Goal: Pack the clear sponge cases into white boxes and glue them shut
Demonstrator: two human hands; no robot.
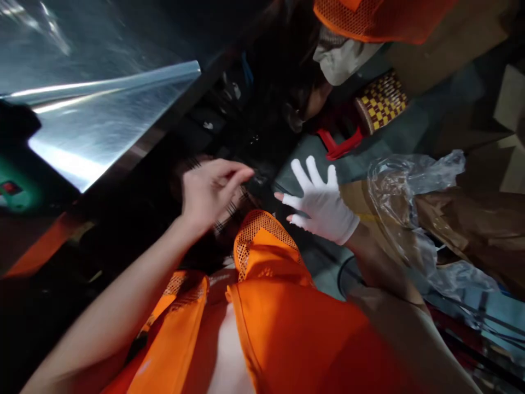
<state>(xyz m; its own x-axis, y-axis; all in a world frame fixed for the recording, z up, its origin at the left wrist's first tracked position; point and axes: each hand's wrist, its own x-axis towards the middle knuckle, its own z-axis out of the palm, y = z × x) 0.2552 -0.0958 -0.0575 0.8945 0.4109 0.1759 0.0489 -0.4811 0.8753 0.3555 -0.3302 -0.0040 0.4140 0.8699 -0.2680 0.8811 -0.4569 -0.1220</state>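
Observation:
My left hand (213, 189) is bare and reaches forward over a dark, blurred area. Its fingertips are drawn together beside a small dark object (259, 178); whether it grips that object is unclear. My right hand (322, 207) wears a white glove and hovers just to the right, fingers spread, holding nothing. Below both hands lies an orange vest (266, 306) with a mesh collar. A dark checked patch under my left hand is too blurred to identify.
A shiny metal sheet (102, 120) slopes across the upper left. Another person in an orange mesh vest (369, 19) and pale mask bends in at the top. A yellow-checked woven basket (381, 101), a red plastic piece (340, 145), a clear plastic bag (410, 186), brown cardboard (471, 224).

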